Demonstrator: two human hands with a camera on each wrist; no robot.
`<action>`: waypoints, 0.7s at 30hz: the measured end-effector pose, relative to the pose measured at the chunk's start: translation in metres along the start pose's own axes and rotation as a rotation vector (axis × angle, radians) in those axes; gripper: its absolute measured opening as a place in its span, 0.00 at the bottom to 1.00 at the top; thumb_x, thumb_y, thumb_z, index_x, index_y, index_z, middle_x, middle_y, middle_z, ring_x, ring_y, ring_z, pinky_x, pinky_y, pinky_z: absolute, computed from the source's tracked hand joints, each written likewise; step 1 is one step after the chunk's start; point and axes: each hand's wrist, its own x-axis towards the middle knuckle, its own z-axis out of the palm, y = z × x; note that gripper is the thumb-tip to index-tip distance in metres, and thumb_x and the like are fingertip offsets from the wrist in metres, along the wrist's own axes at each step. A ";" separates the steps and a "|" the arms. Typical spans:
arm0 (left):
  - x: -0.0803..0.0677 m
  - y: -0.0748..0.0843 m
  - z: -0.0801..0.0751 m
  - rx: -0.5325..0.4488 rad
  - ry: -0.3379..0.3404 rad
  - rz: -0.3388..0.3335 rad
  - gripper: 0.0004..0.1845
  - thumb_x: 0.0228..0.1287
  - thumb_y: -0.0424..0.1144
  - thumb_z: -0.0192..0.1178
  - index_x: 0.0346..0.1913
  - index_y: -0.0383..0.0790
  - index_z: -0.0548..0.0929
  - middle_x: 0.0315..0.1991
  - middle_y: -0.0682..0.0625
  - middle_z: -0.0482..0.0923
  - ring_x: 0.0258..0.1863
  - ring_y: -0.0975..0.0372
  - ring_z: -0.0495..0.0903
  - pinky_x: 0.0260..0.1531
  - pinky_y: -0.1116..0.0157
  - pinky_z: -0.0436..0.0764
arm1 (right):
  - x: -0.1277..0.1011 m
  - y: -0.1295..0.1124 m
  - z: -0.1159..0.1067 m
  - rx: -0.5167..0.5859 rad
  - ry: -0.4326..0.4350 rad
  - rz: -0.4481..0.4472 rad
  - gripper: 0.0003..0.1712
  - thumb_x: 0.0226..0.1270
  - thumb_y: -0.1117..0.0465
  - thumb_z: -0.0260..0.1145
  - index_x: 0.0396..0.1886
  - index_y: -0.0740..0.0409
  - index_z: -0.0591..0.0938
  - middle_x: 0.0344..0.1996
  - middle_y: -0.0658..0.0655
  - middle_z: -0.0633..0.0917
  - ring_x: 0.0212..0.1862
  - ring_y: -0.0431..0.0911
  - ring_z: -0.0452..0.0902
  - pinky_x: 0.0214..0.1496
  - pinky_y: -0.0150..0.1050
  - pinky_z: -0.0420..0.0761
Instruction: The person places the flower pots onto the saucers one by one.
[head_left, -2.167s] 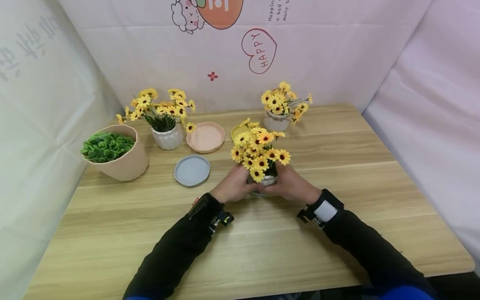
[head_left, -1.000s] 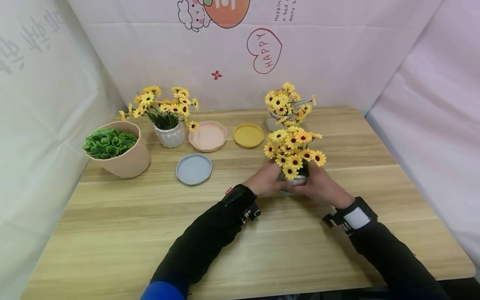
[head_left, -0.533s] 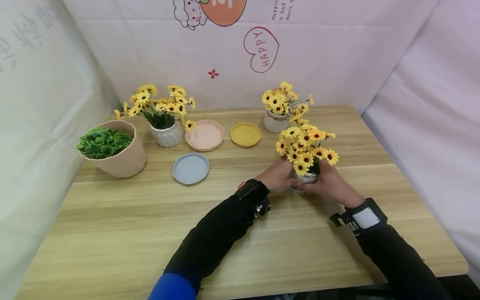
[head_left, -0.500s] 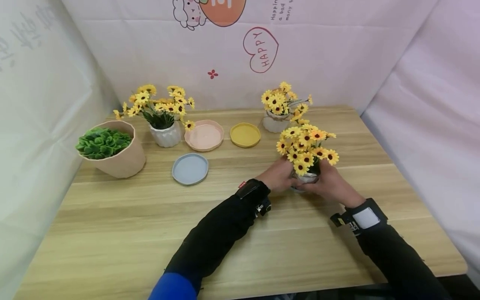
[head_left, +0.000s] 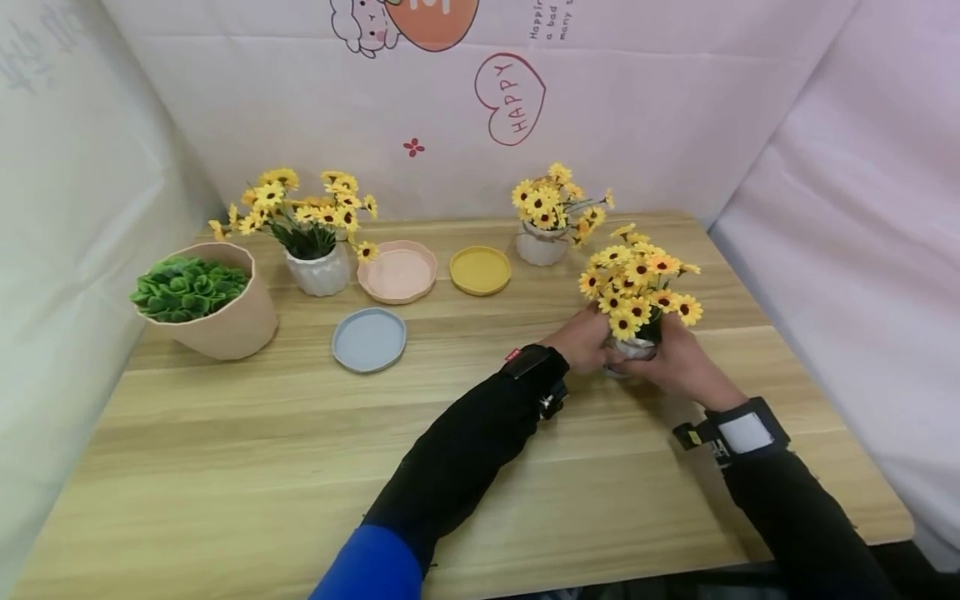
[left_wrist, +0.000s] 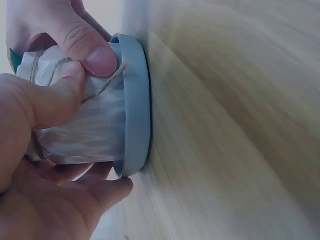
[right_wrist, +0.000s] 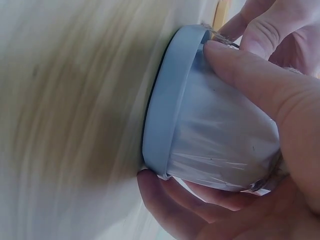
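Note:
A small white pot [head_left: 633,348] of yellow daisy-like flowers [head_left: 637,279] stands at the right of the wooden table [head_left: 480,467]. My left hand [head_left: 592,337] grips its left side and my right hand [head_left: 671,354] grips its right side. In the left wrist view the pot [left_wrist: 80,125], wrapped in clear film with twine, sits in a grey-blue saucer [left_wrist: 135,105]. My fingers curl under that saucer's rim. The right wrist view shows the same pot [right_wrist: 220,135] and saucer [right_wrist: 170,100] close to the blurred tabletop. I cannot tell whether the saucer touches the wood.
A second flower pot [head_left: 542,246] stands just behind. A yellow saucer [head_left: 480,270], a pink saucer [head_left: 397,272], a grey-blue saucer [head_left: 369,339], a ribbed white flower pot [head_left: 318,271] and a beige pot of green plant [head_left: 213,312] lie to the left. Cloth walls enclose the table.
Both hands have carried the flower pot and its saucer from the table's middle to the right and a little farther back, uncovering the yellow saucer. Their grip is unchanged.

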 end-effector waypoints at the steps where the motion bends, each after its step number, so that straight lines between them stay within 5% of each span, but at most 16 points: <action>1: 0.001 0.004 -0.001 -0.006 0.000 0.000 0.18 0.74 0.43 0.67 0.62 0.43 0.85 0.68 0.50 0.79 0.67 0.62 0.72 0.66 0.72 0.72 | 0.000 0.002 -0.002 -0.007 0.004 0.012 0.62 0.62 0.55 0.82 0.78 0.77 0.51 0.64 0.81 0.71 0.64 0.73 0.75 0.67 0.68 0.77; 10: 0.018 0.028 -0.005 0.030 -0.004 -0.026 0.19 0.75 0.41 0.66 0.65 0.43 0.83 0.71 0.48 0.73 0.66 0.64 0.71 0.63 0.79 0.69 | 0.001 0.021 -0.020 -0.011 0.024 0.055 0.63 0.61 0.54 0.82 0.78 0.77 0.51 0.65 0.81 0.71 0.64 0.72 0.74 0.69 0.69 0.74; 13: 0.025 0.032 -0.002 0.058 -0.006 -0.033 0.11 0.76 0.43 0.66 0.50 0.40 0.86 0.63 0.47 0.78 0.55 0.63 0.74 0.51 0.77 0.71 | 0.000 0.025 -0.025 -0.008 0.022 0.076 0.64 0.60 0.53 0.83 0.79 0.76 0.51 0.66 0.81 0.69 0.65 0.73 0.72 0.71 0.71 0.72; 16: 0.031 0.034 0.002 0.060 -0.015 -0.055 0.12 0.76 0.44 0.65 0.36 0.40 0.81 0.60 0.46 0.77 0.47 0.62 0.74 0.42 0.73 0.71 | 0.000 0.029 -0.028 0.001 0.014 0.090 0.65 0.60 0.52 0.83 0.80 0.75 0.51 0.67 0.81 0.68 0.67 0.73 0.71 0.72 0.72 0.70; 21: 0.043 0.033 0.011 0.044 -0.028 -0.062 0.11 0.75 0.44 0.66 0.37 0.42 0.79 0.66 0.45 0.73 0.49 0.62 0.75 0.46 0.72 0.73 | -0.004 0.034 -0.032 -0.003 0.016 0.098 0.65 0.61 0.51 0.83 0.81 0.74 0.51 0.68 0.80 0.67 0.68 0.73 0.71 0.73 0.72 0.70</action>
